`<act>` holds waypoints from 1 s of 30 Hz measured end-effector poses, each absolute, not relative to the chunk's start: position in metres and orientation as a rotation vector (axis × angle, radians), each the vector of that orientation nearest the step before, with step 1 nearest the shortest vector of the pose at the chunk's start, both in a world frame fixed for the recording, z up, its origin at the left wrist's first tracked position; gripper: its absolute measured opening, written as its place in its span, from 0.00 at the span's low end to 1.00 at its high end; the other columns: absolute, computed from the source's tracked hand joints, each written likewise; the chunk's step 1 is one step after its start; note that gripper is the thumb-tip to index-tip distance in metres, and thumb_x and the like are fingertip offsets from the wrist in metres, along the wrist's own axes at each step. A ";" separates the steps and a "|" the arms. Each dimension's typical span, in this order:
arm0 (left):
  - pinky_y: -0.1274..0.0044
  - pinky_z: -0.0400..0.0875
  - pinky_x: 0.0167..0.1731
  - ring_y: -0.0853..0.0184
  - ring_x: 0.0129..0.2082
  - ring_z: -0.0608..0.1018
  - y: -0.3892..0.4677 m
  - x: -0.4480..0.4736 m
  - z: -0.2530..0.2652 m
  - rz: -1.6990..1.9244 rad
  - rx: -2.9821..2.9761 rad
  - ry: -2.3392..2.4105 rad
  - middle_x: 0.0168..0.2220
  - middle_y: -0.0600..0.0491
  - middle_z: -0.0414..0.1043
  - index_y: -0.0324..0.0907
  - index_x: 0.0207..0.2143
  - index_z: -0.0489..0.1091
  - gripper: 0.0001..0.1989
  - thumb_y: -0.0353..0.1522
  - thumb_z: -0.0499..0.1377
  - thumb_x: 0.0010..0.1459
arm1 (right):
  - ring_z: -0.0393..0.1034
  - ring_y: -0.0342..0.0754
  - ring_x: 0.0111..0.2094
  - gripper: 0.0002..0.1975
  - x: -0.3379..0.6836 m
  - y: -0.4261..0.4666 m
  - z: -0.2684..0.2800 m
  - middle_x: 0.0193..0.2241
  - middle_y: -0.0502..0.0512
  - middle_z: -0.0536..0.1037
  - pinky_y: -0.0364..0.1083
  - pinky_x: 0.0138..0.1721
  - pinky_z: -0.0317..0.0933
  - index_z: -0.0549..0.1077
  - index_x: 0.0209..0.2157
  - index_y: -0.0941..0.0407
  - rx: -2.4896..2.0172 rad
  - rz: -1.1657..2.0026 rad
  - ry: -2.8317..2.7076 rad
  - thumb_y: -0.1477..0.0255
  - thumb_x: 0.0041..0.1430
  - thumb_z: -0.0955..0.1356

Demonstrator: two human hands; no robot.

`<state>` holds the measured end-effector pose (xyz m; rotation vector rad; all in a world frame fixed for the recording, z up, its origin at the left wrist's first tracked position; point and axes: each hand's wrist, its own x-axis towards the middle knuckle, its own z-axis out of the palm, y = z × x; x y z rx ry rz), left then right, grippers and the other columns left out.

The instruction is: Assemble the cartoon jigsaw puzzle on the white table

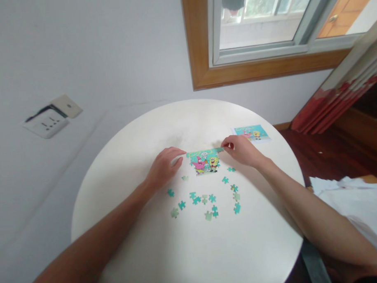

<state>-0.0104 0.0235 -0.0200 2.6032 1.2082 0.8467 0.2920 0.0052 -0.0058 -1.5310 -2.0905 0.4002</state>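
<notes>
A partly assembled jigsaw puzzle point(204, 162) with cartoon figures on a teal ground lies on the white round table point(121, 168). My left hand point(165, 166) rests at its upper left corner, fingers stretched out with the index fingertip at the edge and the thumb apart. At the upper right corner, my right hand point(242, 150) pinches a small teal puzzle piece point(220, 150), mostly covered by the fingertips. Several loose teal pieces point(196, 200) are scattered on the near side of the puzzle, and a few pale green pieces point(174, 212) lie among them.
A picture card point(253, 133) with the same cartoon figures lies behind my right hand. A wall with a socket point(47, 122) borders the table's left and far side. The window point(258, 23) is above. White cloth or paper point(351, 202) sits to the right.
</notes>
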 end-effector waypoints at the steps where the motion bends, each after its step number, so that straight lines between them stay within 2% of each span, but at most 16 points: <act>1: 0.70 0.69 0.48 0.63 0.43 0.77 0.024 -0.012 -0.018 0.847 2.585 1.215 0.41 0.50 0.77 0.41 0.42 0.75 0.11 0.31 0.54 0.63 | 0.70 0.47 0.30 0.11 0.293 0.005 -0.006 0.31 0.57 0.80 0.46 0.33 0.59 0.78 0.32 0.57 -1.575 0.406 -2.066 0.80 0.54 0.64; 8: 0.75 0.69 0.38 0.67 0.34 0.76 0.019 -0.013 -0.014 0.766 2.499 1.228 0.34 0.53 0.77 0.42 0.38 0.76 0.09 0.31 0.56 0.61 | 0.70 0.46 0.27 0.08 0.299 -0.002 0.002 0.26 0.56 0.79 0.44 0.29 0.56 0.77 0.27 0.57 -1.749 0.528 -2.152 0.78 0.51 0.66; 12: 0.76 0.69 0.38 0.67 0.33 0.76 0.018 -0.010 -0.018 0.725 2.482 1.220 0.34 0.53 0.76 0.42 0.37 0.76 0.09 0.31 0.56 0.61 | 0.69 0.45 0.26 0.05 0.296 -0.018 0.013 0.27 0.56 0.79 0.44 0.27 0.53 0.77 0.26 0.57 -1.790 0.593 -2.266 0.76 0.50 0.68; 16: 0.75 0.69 0.38 0.67 0.33 0.76 0.018 -0.009 -0.018 0.713 2.475 1.230 0.34 0.53 0.77 0.42 0.37 0.77 0.09 0.31 0.56 0.61 | 0.67 0.44 0.25 0.06 0.288 -0.039 0.026 0.26 0.56 0.78 0.44 0.26 0.50 0.77 0.27 0.57 -1.777 0.658 -2.464 0.79 0.47 0.68; 22: 0.75 0.69 0.38 0.67 0.34 0.76 0.019 -0.011 -0.018 0.709 2.480 1.248 0.34 0.53 0.77 0.42 0.37 0.77 0.09 0.31 0.56 0.61 | 0.67 0.46 0.25 0.05 0.289 -0.049 0.035 0.25 0.59 0.77 0.45 0.26 0.47 0.76 0.25 0.58 -1.885 0.450 -2.543 0.79 0.49 0.67; 30: 0.75 0.69 0.39 0.67 0.34 0.76 0.019 -0.009 -0.018 0.681 2.473 1.260 0.35 0.53 0.77 0.42 0.38 0.76 0.09 0.32 0.56 0.62 | 0.68 0.47 0.24 0.03 0.276 -0.062 0.034 0.25 0.60 0.77 0.45 0.25 0.46 0.75 0.27 0.59 -1.759 0.468 -2.678 0.77 0.51 0.68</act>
